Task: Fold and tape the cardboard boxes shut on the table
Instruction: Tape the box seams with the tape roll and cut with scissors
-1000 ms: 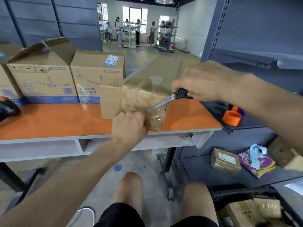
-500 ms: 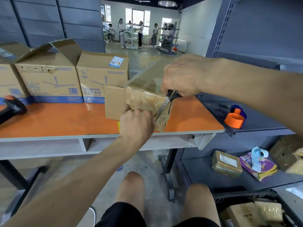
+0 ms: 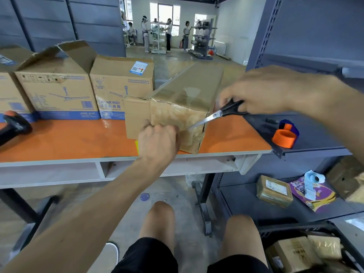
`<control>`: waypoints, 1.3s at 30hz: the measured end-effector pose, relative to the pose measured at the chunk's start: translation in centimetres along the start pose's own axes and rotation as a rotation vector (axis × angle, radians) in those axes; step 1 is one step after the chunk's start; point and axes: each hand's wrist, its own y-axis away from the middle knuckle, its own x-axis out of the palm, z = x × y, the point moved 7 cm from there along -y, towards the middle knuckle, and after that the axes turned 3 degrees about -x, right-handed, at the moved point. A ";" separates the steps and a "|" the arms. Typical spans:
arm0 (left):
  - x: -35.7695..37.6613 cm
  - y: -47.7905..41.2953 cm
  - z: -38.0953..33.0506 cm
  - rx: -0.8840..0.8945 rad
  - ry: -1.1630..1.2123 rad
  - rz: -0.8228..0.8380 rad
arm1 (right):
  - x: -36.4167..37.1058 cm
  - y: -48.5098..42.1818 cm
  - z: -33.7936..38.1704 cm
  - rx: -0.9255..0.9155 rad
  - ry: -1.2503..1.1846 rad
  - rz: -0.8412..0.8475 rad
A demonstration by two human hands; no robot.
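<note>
Head view puts the long cardboard box [image 3: 189, 87] between your two hands, lying on the orange table [image 3: 59, 140] with its long axis running away from you and its near end at the table's front edge. Your left hand [image 3: 157, 140] is clenched against the lower left of that end face, knuckles toward you, fingers curled in where the wrinkled clear tape [image 3: 177, 117] wraps over. It reads as pinching a loose tail of tape, but the fingertips are hidden, so you cannot confirm what sits inside the fist. Your right hand [image 3: 262, 91] is closed through the black handles of the scissors [image 3: 218, 115], off the box's right-hand corner and higher than the left hand. From that grip the blades slant down and leftward across the end face, their tips just short of the left knuckles, at a thin strip of tape stretched there. The blades look nearly together; how far they part is too fine to tell. The cut therefore lies down and to the left of your right hand, toward the left fist and crosswise to the box's length. This looks like the trimming of the tape on this box, and the hazard is how near the tips are to your left fingers. Well to the left of your left hand an open box [image 3: 57, 89] stands untaped, and the orange tape roll [image 3: 283, 137] sits below and right of your right hand
</note>
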 end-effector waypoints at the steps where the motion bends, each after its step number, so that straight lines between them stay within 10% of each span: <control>1: 0.2 0.0 0.0 0.009 -0.012 0.005 | 0.6 0.4 -1.0 0.044 -0.074 -0.014; 5: 0.7 -0.2 0.2 0.000 -0.007 0.000 | 5.3 4.0 -7.9 0.394 -0.439 -0.267; 9: 1.2 -0.1 -0.1 0.009 -0.008 0.016 | 15.8 3.0 -9.2 0.672 -0.513 -0.132; 19: -0.7 -0.8 3.7 -0.061 0.261 0.037 | 21.3 -3.9 -2.4 0.566 -0.254 -0.065; 39: -1.1 -3.9 4.0 -0.013 0.268 0.167 | 15.4 -2.4 7.6 0.718 -0.565 -0.361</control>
